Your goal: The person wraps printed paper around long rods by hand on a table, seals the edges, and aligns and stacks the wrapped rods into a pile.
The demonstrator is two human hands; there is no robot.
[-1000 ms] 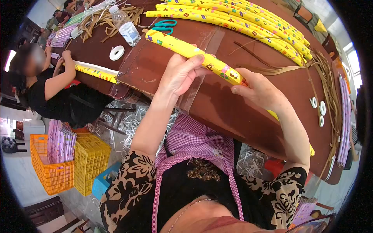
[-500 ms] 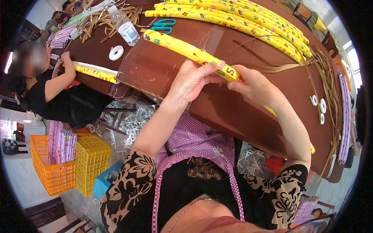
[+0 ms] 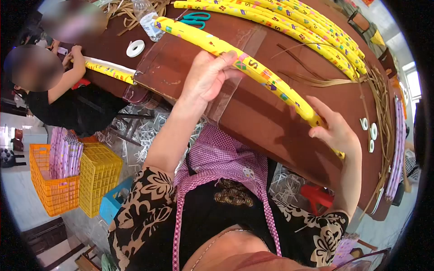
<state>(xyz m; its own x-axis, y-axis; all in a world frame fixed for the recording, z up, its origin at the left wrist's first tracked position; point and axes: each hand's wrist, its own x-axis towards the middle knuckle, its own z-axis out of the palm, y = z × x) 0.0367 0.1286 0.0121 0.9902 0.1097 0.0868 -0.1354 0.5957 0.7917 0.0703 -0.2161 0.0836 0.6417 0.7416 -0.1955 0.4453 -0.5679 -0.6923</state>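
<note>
A long roll of yellow printed wrapping paper [image 3: 275,83] stretches diagonally above the brown table in front of me. My left hand [image 3: 208,74] grips it left of its middle, thumb on top and fingers underneath. Farther down toward the lower right end, my right hand [image 3: 338,128] is curled around the same roll, with its thumb on the near side. The roll's upper left end lies in front of a clear plastic bottle [image 3: 153,31], close to teal-handled scissors [image 3: 196,19].
Several more yellow rolls [image 3: 271,27] lie along the table's [image 3: 181,77] far side. White tape rolls [image 3: 135,48] and brown strips [image 3: 384,108] are on it too. At left a person [image 3: 68,106] handles another yellow roll. An orange crate [image 3: 52,194] stands on the floor.
My right hand has slid down and right along the roll, away from my left hand, exposing more of its printed surface. The left hand keeps its grip, and the view has shifted slightly.
</note>
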